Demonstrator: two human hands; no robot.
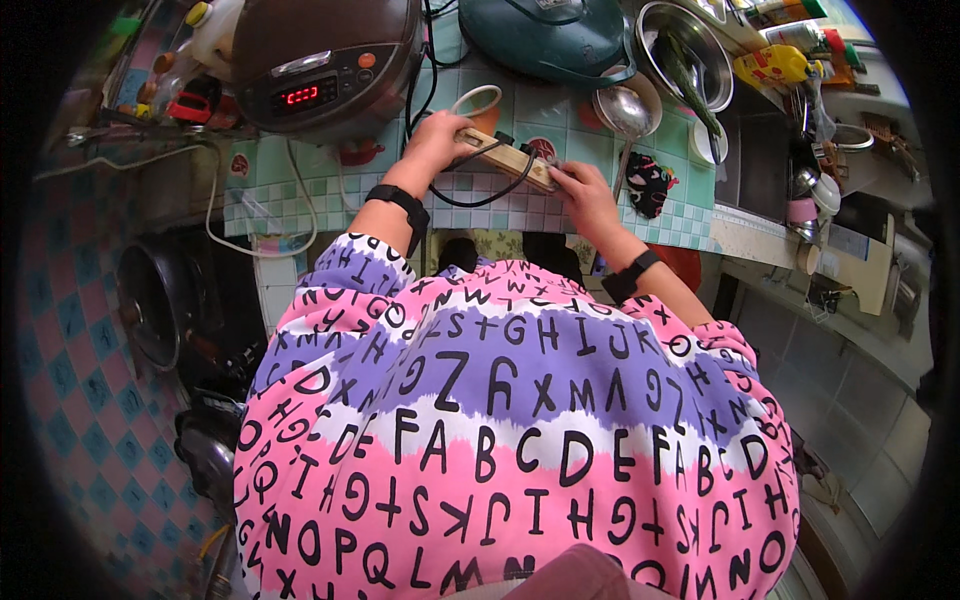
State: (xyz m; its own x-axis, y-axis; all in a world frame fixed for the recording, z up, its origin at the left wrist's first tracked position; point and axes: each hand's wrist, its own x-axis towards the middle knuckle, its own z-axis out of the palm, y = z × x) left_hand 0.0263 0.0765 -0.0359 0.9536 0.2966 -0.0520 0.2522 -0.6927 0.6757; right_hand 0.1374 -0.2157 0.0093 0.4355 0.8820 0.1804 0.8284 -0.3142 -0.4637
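Between my two hands is a beige power strip (492,152), tilted down toward the right, with black plugs (530,152) in it and black cords looping below. My left hand (436,145) is closed around its left end. At the other end, my right hand (588,194) pinches the strip with thumb and fingers. A brown rice cooker (325,60) with a lit red display stands beyond my left hand. Behind the strip sits a dark green lidded pan (545,40). A metal ladle (627,112) lies past my right hand, near a black patterned cloth (648,186).
A steel bowl (724,60) at the back right has a cucumber (682,75) in it. A white cable (212,205) hangs over the tiled counter's (690,215) left edge. Black pots (150,300) stand low on the left. Bottles and a yellow packet (768,66) crowd the far right.
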